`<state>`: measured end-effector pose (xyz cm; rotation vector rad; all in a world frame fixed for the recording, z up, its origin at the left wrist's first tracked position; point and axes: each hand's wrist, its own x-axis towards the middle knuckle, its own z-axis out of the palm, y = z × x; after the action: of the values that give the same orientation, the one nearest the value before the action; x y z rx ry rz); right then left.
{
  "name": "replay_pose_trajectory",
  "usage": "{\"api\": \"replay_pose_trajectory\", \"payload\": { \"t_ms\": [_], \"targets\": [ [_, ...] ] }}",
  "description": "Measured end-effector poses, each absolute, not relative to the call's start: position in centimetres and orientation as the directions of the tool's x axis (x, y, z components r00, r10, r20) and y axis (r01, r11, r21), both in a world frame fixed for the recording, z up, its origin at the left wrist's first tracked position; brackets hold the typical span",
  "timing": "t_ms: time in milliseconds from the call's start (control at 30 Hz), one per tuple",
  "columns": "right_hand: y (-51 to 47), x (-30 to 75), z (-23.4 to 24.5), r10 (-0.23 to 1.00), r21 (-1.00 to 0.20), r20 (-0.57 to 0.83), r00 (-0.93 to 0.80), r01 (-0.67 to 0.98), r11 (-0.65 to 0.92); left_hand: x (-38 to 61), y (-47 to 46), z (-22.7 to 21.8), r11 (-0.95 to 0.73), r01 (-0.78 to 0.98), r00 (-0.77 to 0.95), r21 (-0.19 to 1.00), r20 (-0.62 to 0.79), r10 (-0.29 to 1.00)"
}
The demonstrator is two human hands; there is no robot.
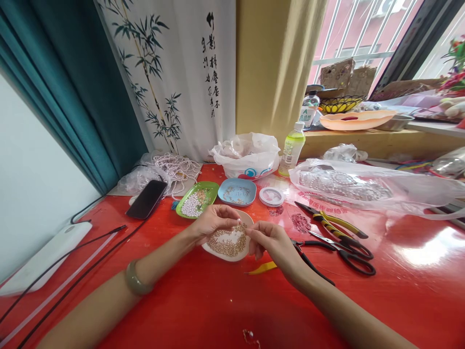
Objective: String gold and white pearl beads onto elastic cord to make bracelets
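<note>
Both my hands hover over a pale pink dish [218,250] full of small gold beads [227,242] on the red table [218,300]. My left hand [212,223] curls over the dish's far rim, fingers pinched together. My right hand [271,242] sits at the dish's right edge, thumb and fingers pinched toward the left hand. What the fingertips hold is too small to make out. A jade bangle [135,279] is on my left wrist.
Behind the dish stand a green dish of white pearls [196,199], a blue dish [237,191] and a small round lid [271,196]. A phone [147,198] lies left; pliers [332,223] and scissors [345,252] lie right. Plastic bags [363,186], a bottle [291,149] and cables [72,271] surround.
</note>
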<state>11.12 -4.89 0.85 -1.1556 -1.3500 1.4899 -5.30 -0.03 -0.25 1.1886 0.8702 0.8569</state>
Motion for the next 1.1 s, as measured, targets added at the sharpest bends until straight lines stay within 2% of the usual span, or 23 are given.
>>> {"api": "replay_pose_trajectory", "payload": {
  "t_ms": [433, 633, 733, 833, 967, 1100],
  "targets": [
    [-4.7, 11.0, 0.1, 0.942, -0.997, -0.076, -0.326, -0.001, -0.081, -4.7, -0.6, 0.1, -0.024, 0.016, 0.442, 1.0, 0.014, 0.897],
    [-4.5, 11.1, -0.2, 0.937, -0.995, -0.049, -0.347, -0.062, -0.075, -5.6, 0.3, 0.6, -0.184, 0.162, 0.451, 0.969, 0.093, 0.888],
    [-4.5, 11.2, -0.1, 0.941, -0.994, -0.047, -0.335, -0.08, -0.078, -6.9, 1.4, 0.6, -0.285, 0.372, 0.432, 0.883, 0.107, 0.895],
    [-4.4, 11.3, -0.1, 0.944, -0.994, -0.041, -0.327, -0.081, -0.071, -8.0, 2.0, 0.3, -0.347, 0.549, 0.477, 0.761, 0.056, 0.877],
    [-4.1, 11.4, -0.1, 0.957, -0.998, -0.014, -0.289, -0.055, -0.031, -7.7, 1.6, -0.4, -0.451, 0.603, 0.572, 0.658, 0.038, 0.819],
    [-4.0, 11.6, -0.1, 0.964, -1.0, -0.004, -0.265, -0.028, -0.012, -6.4, 0.7, -1.0, -0.547, 0.619, 0.597, 0.563, 0.114, 0.794]
  ]
}}
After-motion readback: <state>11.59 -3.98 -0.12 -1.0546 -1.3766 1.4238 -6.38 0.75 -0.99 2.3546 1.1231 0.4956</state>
